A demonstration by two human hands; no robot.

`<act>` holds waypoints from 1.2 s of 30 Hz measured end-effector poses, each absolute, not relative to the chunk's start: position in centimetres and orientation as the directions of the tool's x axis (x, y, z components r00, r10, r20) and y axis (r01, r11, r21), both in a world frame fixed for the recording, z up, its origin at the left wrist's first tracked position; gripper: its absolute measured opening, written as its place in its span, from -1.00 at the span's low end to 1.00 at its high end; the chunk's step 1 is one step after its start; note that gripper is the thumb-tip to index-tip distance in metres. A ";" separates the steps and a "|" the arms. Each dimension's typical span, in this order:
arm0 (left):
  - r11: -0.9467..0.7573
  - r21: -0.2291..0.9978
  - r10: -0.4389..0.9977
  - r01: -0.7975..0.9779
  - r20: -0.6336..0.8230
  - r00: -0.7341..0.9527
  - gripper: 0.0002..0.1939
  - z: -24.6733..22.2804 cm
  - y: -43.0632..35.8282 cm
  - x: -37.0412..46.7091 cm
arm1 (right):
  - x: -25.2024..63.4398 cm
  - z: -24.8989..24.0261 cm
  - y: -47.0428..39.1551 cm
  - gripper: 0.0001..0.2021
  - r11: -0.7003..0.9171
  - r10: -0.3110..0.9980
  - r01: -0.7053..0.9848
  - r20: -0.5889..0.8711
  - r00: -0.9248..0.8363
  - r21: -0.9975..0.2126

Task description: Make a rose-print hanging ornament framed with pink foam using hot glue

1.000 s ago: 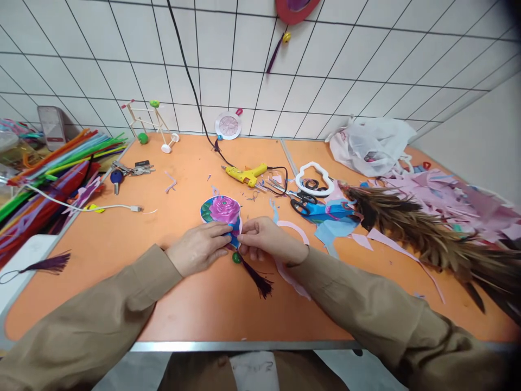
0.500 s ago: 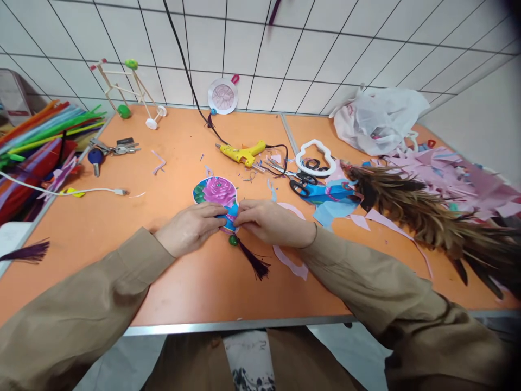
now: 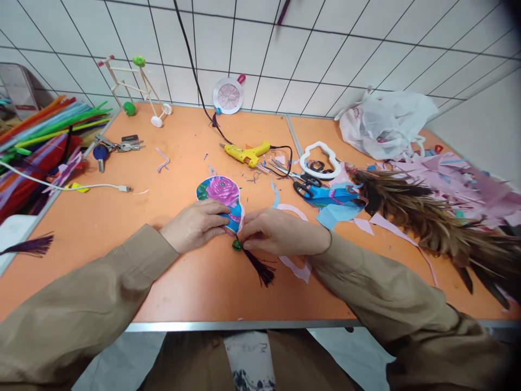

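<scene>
A rose-printed, gourd-shaped ornament (image 3: 223, 190) with a pale edge lies on the orange table. My left hand (image 3: 199, 224) rests over its lower left part, fingers together on the printed face, holding it in place. A small green bell (image 3: 237, 245) and a dark purple tassel (image 3: 260, 267) hang from the ornament's lower end. Beside that end, my right hand (image 3: 280, 231) is closed in a pinch, its fingertips at the ornament's lower right edge just above the bell. What lies between those fingertips is hidden.
Behind the ornament lie a yellow glue gun (image 3: 247, 153) and black-handled scissors (image 3: 305, 184). A white frame (image 3: 321, 159), paper scraps (image 3: 337, 212), brown feathers (image 3: 427, 212) and a plastic bag (image 3: 385, 122) are at right. Keys (image 3: 122, 144), a white cable (image 3: 81, 187) and pipe cleaners (image 3: 44, 130) are at left.
My right hand has shifted a little right and down, off the ornament's face to its lower edge near the bell. More of the print shows. My left hand stays on the ornament.
</scene>
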State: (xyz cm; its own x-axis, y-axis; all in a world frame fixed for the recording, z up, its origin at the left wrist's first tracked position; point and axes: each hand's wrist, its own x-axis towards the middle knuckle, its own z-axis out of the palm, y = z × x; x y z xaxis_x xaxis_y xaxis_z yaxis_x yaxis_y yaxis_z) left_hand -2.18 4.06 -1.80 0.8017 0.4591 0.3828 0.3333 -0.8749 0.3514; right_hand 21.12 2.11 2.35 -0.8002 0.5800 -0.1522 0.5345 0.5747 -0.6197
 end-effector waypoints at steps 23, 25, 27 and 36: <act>-0.828 0.415 0.559 0.377 0.574 0.598 -0.75 -2.0 4.5 -3.0 | 21.7 2.0 3.5 -0.83 0.548 0.792 0.676 0.046 -0.609 -0.492; -0.722 0.420 0.681 0.550 0.573 0.456 -0.73 -1.8 4.9 -3.2 | 21.6 1.8 3.7 -0.82 0.530 0.811 0.708 0.035 -0.584 -0.467; -0.536 0.425 0.811 0.729 0.499 0.305 -0.69 -1.6 5.4 -3.3 | 21.6 1.6 3.8 -0.81 0.498 0.833 0.734 0.021 -0.553 -0.462; -0.116 0.362 0.992 0.925 0.095 0.087 -0.57 0.1 7.2 -0.5 | 21.9 1.6 5.0 -0.78 0.375 0.912 0.811 0.024 -0.409 -0.450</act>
